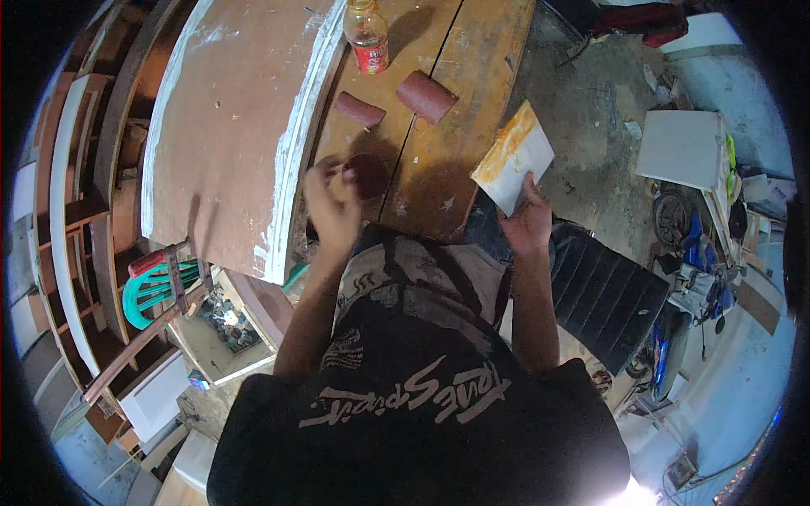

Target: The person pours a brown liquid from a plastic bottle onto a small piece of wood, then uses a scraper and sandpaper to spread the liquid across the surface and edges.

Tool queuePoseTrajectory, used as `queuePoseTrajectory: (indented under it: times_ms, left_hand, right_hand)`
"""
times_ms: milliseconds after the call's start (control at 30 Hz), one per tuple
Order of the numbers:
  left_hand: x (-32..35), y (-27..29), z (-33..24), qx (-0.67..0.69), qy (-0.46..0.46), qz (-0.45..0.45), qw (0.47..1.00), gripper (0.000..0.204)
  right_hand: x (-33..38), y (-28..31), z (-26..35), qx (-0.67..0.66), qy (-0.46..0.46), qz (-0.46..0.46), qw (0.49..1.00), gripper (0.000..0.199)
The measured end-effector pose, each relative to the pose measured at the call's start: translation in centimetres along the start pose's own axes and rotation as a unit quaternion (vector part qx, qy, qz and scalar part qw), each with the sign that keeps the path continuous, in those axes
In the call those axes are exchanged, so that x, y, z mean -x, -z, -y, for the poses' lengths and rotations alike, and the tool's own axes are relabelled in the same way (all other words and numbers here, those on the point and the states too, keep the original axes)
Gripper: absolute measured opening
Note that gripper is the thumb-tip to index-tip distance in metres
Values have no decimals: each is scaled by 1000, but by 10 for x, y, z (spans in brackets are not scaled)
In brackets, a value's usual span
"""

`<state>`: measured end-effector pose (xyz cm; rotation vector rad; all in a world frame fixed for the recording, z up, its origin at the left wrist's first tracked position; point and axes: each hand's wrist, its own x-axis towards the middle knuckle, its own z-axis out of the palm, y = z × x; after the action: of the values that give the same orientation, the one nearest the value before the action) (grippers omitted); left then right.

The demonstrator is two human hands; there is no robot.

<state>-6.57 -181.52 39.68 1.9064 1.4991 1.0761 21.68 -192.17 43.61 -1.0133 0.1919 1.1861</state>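
We hold a flat white rectangular scraper card smeared with orange-yellow filler [513, 157] in our right hand [527, 223], gripped at its lower corner between thumb and fingers; its long axis runs diagonally, the smeared end pointing up and to the left toward the workbench, the clean end down toward our palm. It hangs just past the right edge of the wooden plank workbench [439, 126], over the dusty concrete floor [591, 126]. Our left hand [331, 207] is closed around a small dark reddish-brown piece of sandpaper [368, 174], which looks folded or rolled, though blur makes that hard to confirm; it sits over the bench, just beside the white-edged curved brown panel [228, 135]. Further up the bench lie two reddish-brown sandpaper rolls [426, 95], near each other but apart, both angled diagonally. Beyond them stands a clear plastic bottle with a red label [366, 35]. A green plastic chair [156, 287] shows lower left.
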Motion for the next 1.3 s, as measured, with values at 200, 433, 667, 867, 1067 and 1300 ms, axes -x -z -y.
queuePoseTrajectory:
  times_ms: [200,433,667,867,1067,1300]
  left_hand:
    - [-89,-94,-71,-96,-185,141,968,86]
    - [-126,-148,-36,-210,-142,231,939,93]
    - [-102,-66,-59,594,256,305,699,69]
    - [-77,-22,-71,741,332,303,498,66]
    - [-55,-7,-91,731,329,252,542,60]
    - [-39,0,-111,703,299,201,613,63]
  right_hand:
    - [19,44,2,-74,15,7,997,34]
    - [60,56,4,-84,94,-62,990,38]
    - [67,44,16,21,241,-39,970,37]
    - [79,-23,48,360,389,52,847,37]
    - [86,-90,56,560,426,223,675,28]
    - [78,-104,44,662,393,234,594,25]
